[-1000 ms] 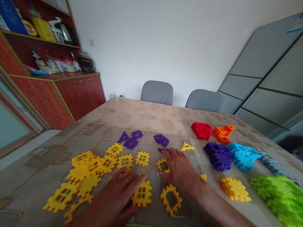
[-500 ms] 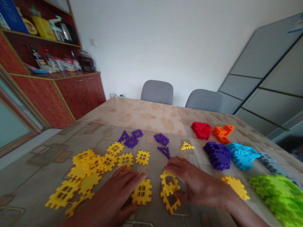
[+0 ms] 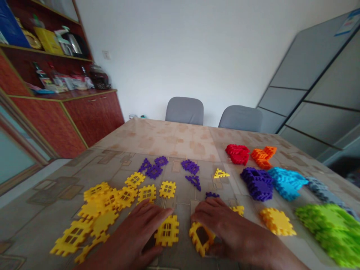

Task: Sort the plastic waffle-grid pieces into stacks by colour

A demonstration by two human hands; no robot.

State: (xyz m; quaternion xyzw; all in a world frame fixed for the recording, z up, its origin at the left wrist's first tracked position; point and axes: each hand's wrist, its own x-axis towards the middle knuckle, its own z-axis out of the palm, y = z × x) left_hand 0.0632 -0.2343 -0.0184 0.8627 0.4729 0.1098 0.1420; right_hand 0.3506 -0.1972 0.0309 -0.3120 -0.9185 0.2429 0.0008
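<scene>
Low over the front of the table, my left hand [image 3: 137, 228] has its fingers stretched out and its thumb apart. Its index finger and thumb lie at the left edge of a yellow window-shaped building tile [image 3: 167, 231], which rests flat. My right hand [image 3: 215, 221] curls over a yellow open-frame building tile [image 3: 200, 240], fingers at its far end and thumb at its right side. Partly hidden behind that hand are another yellow piece [image 3: 237, 210] and a purple piece [image 3: 212, 195]. A yellow triangle [image 3: 221, 173] lies farther out.
Overlapping yellow tiles [image 3: 102, 210] lie left of my left hand. Small purple pieces [image 3: 154, 171] sit beyond them. Stacks of red [image 3: 237, 153], orange [image 3: 262, 156], purple [image 3: 258, 184], blue [image 3: 287, 183], grey [image 3: 326, 193] and green tiles [image 3: 329, 225] stand at the right.
My right hand has closed down over the yellow frame tile, covering its far part. A yellow and a purple piece now show behind that hand. My left hand has hardly moved; the view has shifted slightly.
</scene>
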